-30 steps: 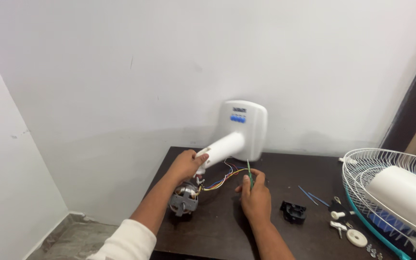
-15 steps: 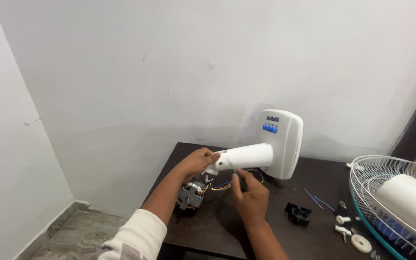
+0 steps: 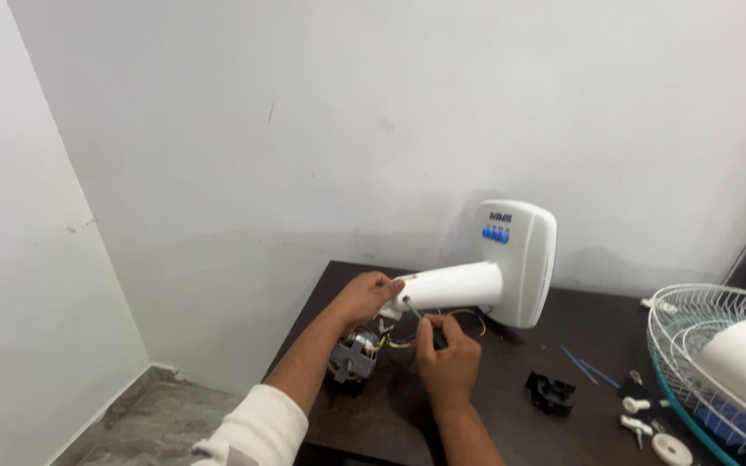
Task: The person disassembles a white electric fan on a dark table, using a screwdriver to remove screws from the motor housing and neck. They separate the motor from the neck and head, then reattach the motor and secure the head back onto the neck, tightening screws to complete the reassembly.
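Note:
A white fan stand, a tube-shaped arm (image 3: 455,286) joined to a flat base (image 3: 524,259) with blue buttons, lies on a dark table (image 3: 494,406). My left hand (image 3: 364,295) grips the free end of the arm. My right hand (image 3: 446,354) holds a small green-handled screwdriver (image 3: 420,324), its tip against the arm's end. Below my left hand a grey fan motor (image 3: 354,355) sits on the table, tied to the stand by coloured wires (image 3: 464,319).
A white wire fan guard (image 3: 705,362) with a white cover inside lies at the right. A black plastic part (image 3: 551,393), blue wires (image 3: 582,364) and small white knobs (image 3: 645,418) lie on the table. White walls stand behind and left; the floor is below left.
The view has shifted left, so the stand and fan guard sit further right. My right hand has risen from the table and brought the screwdriver tip up to the arm's end.

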